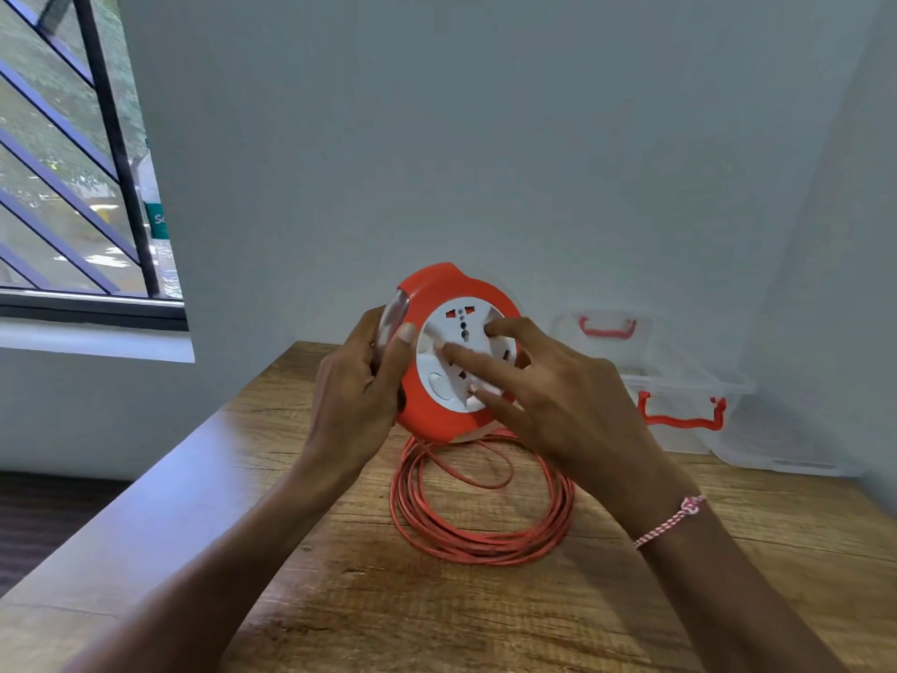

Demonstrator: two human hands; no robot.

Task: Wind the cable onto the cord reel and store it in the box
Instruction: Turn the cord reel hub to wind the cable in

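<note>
An orange cord reel (439, 289) with a white socket face (461, 327) is held upright above the wooden table (340, 599). My left hand (357, 381) grips its left rim, thumb on the front. My right hand (548, 395) rests spread fingers on the white socket disc. The orange cable (480, 536) lies in a loose coil on the table right below the reel, one strand leading up into the reel's underside. A clear plastic box (689, 386) with red latches stands at the back right against the wall.
The box's clear lid (606, 327) with a red handle leans behind the box. The table's left edge runs diagonally, with dark floor beyond. A barred window (73, 162) is on the left wall.
</note>
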